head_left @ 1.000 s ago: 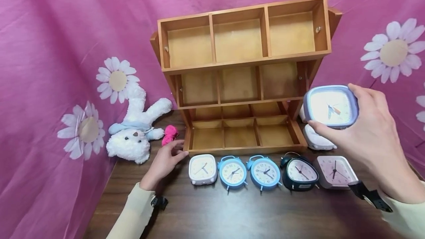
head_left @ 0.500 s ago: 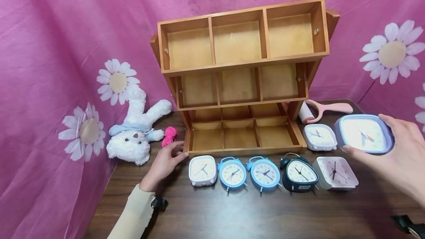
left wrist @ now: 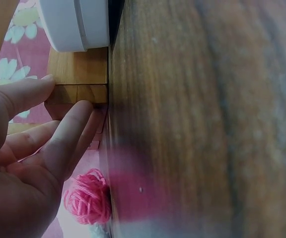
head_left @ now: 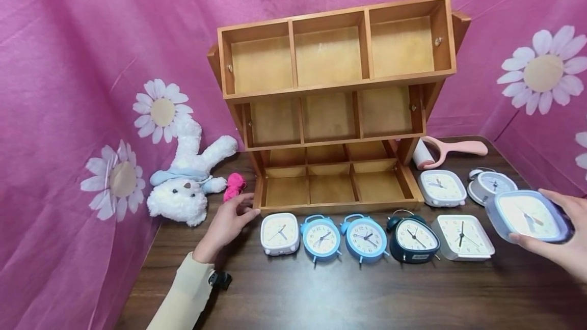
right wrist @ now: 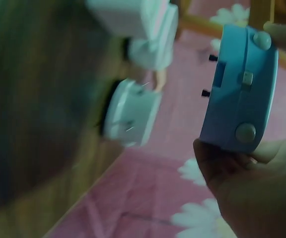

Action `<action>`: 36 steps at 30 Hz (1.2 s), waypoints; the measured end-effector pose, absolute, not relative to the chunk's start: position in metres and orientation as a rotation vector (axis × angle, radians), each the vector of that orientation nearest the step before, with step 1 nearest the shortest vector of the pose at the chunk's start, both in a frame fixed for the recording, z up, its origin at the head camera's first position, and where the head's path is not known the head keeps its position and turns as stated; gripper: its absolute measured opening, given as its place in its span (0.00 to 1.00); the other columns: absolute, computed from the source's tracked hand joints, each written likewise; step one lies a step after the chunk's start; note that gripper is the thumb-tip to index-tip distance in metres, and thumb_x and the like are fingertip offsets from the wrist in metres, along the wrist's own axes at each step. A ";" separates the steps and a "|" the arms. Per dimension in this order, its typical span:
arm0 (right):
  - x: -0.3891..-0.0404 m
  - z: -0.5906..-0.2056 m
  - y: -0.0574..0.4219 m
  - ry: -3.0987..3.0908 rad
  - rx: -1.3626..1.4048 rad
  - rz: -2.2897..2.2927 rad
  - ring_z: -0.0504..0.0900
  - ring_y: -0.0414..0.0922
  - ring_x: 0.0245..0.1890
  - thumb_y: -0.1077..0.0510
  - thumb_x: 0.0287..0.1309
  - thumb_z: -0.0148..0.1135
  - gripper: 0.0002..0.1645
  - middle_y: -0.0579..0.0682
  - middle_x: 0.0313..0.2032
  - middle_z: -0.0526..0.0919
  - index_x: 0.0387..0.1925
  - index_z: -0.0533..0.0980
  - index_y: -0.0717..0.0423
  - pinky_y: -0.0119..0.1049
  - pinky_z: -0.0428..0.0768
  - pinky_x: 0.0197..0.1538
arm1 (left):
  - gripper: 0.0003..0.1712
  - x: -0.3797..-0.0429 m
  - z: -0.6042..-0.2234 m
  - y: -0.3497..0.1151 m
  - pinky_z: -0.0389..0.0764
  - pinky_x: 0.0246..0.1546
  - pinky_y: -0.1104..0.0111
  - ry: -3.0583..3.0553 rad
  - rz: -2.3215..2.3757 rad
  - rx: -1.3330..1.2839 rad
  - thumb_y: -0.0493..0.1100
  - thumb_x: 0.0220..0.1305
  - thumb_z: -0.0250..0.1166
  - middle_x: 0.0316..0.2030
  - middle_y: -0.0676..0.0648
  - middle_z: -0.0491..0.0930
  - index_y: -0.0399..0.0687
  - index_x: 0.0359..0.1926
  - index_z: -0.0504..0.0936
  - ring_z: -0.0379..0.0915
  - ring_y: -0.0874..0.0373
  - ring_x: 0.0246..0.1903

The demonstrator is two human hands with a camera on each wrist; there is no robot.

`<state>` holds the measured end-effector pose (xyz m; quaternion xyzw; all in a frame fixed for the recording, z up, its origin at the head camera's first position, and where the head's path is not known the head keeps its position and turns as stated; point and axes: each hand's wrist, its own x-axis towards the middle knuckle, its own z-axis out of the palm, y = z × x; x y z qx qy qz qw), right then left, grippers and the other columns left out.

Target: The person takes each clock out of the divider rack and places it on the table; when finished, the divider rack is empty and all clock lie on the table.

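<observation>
At the right of the head view my right hand (head_left: 568, 241) grips a blue-purple alarm clock (head_left: 527, 216) between thumb and fingers, its white dial tilted up. The right wrist view shows this clock's blue casing (right wrist: 240, 89) held off the table. My left hand (head_left: 229, 223) holds the lower left front corner of a wooden three-tier shelf (head_left: 339, 209), thumb and fingertips around the corner. Along the shelf's front stand a white clock (head_left: 280, 235), two light-blue twin-bell clocks (head_left: 321, 239) side by side, a dark green clock (head_left: 415, 238) and a white square clock (head_left: 463, 238).
Right of the shelf lie a white clock (head_left: 442, 188), a round white clock (head_left: 492, 186) and a pink-handled lint roller (head_left: 454, 149). On the left are a white teddy bear (head_left: 183, 197) and pink yarn balls (head_left: 235, 186). A pink flowered curtain (head_left: 114, 24) hangs behind.
My right hand has carried the blue-purple clock to the right and down, uncovering the lint roller, the white clock and the round white clock. My left hand has stayed at the shelf corner.
</observation>
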<state>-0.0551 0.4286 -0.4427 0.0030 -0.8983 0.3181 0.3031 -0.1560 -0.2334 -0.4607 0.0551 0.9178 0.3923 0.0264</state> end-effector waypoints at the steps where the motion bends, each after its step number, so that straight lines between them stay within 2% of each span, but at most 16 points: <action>1: -0.054 -0.447 0.433 -2.397 0.002 0.834 0.54 0.08 0.61 0.59 0.25 0.88 0.68 0.26 0.66 0.77 0.75 0.71 0.74 0.11 0.48 0.67 | 0.29 -0.156 -0.461 -0.233 0.88 0.56 0.55 2.835 1.214 0.171 0.43 0.76 0.75 0.57 0.39 0.92 0.39 0.73 0.81 0.91 0.48 0.54; 3: -0.051 -0.456 0.440 -2.438 -0.011 0.810 0.51 0.08 0.60 0.57 0.25 0.89 0.69 0.55 0.68 0.81 0.74 0.71 0.75 0.11 0.47 0.66 | 0.29 -0.156 -0.460 -0.233 0.88 0.56 0.54 2.833 1.215 0.169 0.43 0.76 0.75 0.57 0.39 0.92 0.38 0.73 0.81 0.91 0.48 0.54; 4: -0.050 -0.460 0.443 -2.453 -0.014 0.807 0.51 0.07 0.60 0.57 0.25 0.90 0.69 0.55 0.68 0.80 0.74 0.71 0.75 0.11 0.47 0.65 | 0.29 -0.156 -0.460 -0.232 0.88 0.57 0.54 2.833 1.214 0.166 0.43 0.76 0.75 0.57 0.39 0.92 0.38 0.73 0.81 0.91 0.48 0.54; 5: -0.049 -0.464 0.445 -2.468 -0.017 0.800 0.50 0.07 0.60 0.56 0.26 0.90 0.69 0.67 0.68 0.78 0.74 0.71 0.76 0.11 0.47 0.65 | 0.29 -0.156 -0.460 -0.232 0.88 0.57 0.53 2.833 1.212 0.163 0.43 0.77 0.75 0.57 0.39 0.92 0.38 0.73 0.81 0.91 0.48 0.54; 6: -0.049 -0.468 0.447 -2.482 -0.021 0.797 0.49 0.07 0.60 0.56 0.26 0.90 0.69 0.72 0.66 0.77 0.74 0.70 0.76 0.11 0.46 0.64 | 0.29 -0.156 -0.460 -0.232 0.88 0.57 0.53 2.834 1.206 0.162 0.43 0.77 0.75 0.57 0.39 0.92 0.38 0.73 0.81 0.91 0.48 0.54; 8: -0.049 -0.475 0.452 -2.490 -0.019 0.806 0.49 0.07 0.60 0.57 0.27 0.89 0.68 0.42 0.71 0.79 0.73 0.70 0.77 0.11 0.46 0.65 | 0.29 -0.156 -0.460 -0.232 0.88 0.58 0.52 2.834 1.203 0.160 0.43 0.77 0.74 0.57 0.39 0.92 0.38 0.73 0.81 0.91 0.48 0.54; 9: -0.050 -0.478 0.454 -2.490 -0.016 0.813 0.49 0.06 0.60 0.57 0.28 0.89 0.67 0.28 0.72 0.75 0.73 0.70 0.77 0.11 0.46 0.65 | 0.29 -0.156 -0.459 -0.232 0.88 0.58 0.52 2.833 1.205 0.159 0.43 0.77 0.74 0.57 0.39 0.92 0.39 0.73 0.81 0.90 0.48 0.54; 10: -0.050 -0.480 0.456 -2.496 -0.019 0.815 0.48 0.06 0.61 0.57 0.29 0.89 0.67 0.28 0.73 0.75 0.74 0.70 0.77 0.11 0.45 0.66 | 0.29 -0.156 -0.459 -0.232 0.88 0.58 0.53 2.832 1.206 0.159 0.43 0.77 0.74 0.57 0.39 0.92 0.39 0.73 0.81 0.90 0.48 0.54; 11: -0.050 -0.482 0.458 -2.505 -0.023 0.807 0.47 0.05 0.61 0.56 0.31 0.88 0.66 0.43 0.77 0.77 0.74 0.69 0.77 0.10 0.44 0.67 | 0.29 -0.156 -0.459 -0.231 0.88 0.57 0.53 2.831 1.208 0.161 0.43 0.77 0.74 0.57 0.39 0.92 0.39 0.73 0.81 0.91 0.48 0.54; 13: -0.050 -0.486 0.462 -2.512 -0.030 0.812 0.46 0.05 0.61 0.56 0.33 0.87 0.65 0.49 0.78 0.77 0.73 0.69 0.78 0.10 0.43 0.67 | 0.30 -0.157 -0.459 -0.231 0.87 0.57 0.54 2.830 1.207 0.167 0.43 0.77 0.74 0.57 0.39 0.92 0.39 0.73 0.81 0.91 0.49 0.53; 15: -0.048 -0.490 0.465 -2.534 -0.043 0.801 0.44 0.04 0.61 0.56 0.34 0.86 0.64 0.81 0.71 0.73 0.73 0.69 0.79 0.09 0.42 0.67 | 0.30 -0.157 -0.458 -0.231 0.87 0.58 0.54 2.830 1.207 0.170 0.43 0.76 0.75 0.57 0.40 0.92 0.39 0.73 0.81 0.91 0.49 0.53; 16: -0.047 -0.492 0.466 -2.543 -0.045 0.798 0.44 0.04 0.61 0.56 0.34 0.86 0.63 0.91 0.63 0.70 0.72 0.69 0.80 0.09 0.41 0.67 | 0.30 -0.157 -0.459 -0.231 0.87 0.58 0.54 2.829 1.206 0.171 0.43 0.76 0.75 0.57 0.40 0.92 0.39 0.73 0.81 0.91 0.49 0.53; 22: -0.049 -0.500 0.473 -2.565 -0.045 0.812 0.44 0.05 0.58 0.56 0.34 0.87 0.62 0.89 0.59 0.70 0.70 0.69 0.82 0.09 0.43 0.65 | 0.29 -0.155 -0.458 -0.231 0.87 0.56 0.55 2.834 1.204 0.176 0.42 0.76 0.75 0.56 0.39 0.92 0.38 0.72 0.82 0.91 0.49 0.52; 28: -0.047 -0.503 0.474 -2.622 -0.084 0.788 0.41 0.06 0.55 0.54 0.37 0.87 0.63 0.87 0.59 0.68 0.71 0.67 0.81 0.12 0.44 0.58 | 0.29 -0.156 -0.458 -0.231 0.86 0.57 0.55 2.832 1.200 0.166 0.42 0.76 0.75 0.57 0.40 0.92 0.39 0.73 0.81 0.91 0.50 0.52; 32: -0.048 -0.503 0.473 -2.635 -0.083 0.796 0.40 0.06 0.55 0.54 0.39 0.87 0.63 0.87 0.60 0.68 0.72 0.67 0.81 0.13 0.44 0.57 | 0.29 -0.156 -0.457 -0.231 0.87 0.59 0.53 2.831 1.203 0.165 0.43 0.76 0.74 0.57 0.40 0.92 0.39 0.73 0.81 0.91 0.50 0.52; 36: -0.049 -0.506 0.476 -2.643 -0.075 0.799 0.39 0.05 0.56 0.53 0.41 0.86 0.63 0.88 0.61 0.67 0.73 0.66 0.81 0.12 0.44 0.59 | 0.29 -0.156 -0.457 -0.231 0.87 0.56 0.56 2.825 1.204 0.158 0.42 0.76 0.74 0.57 0.40 0.92 0.39 0.73 0.81 0.91 0.50 0.52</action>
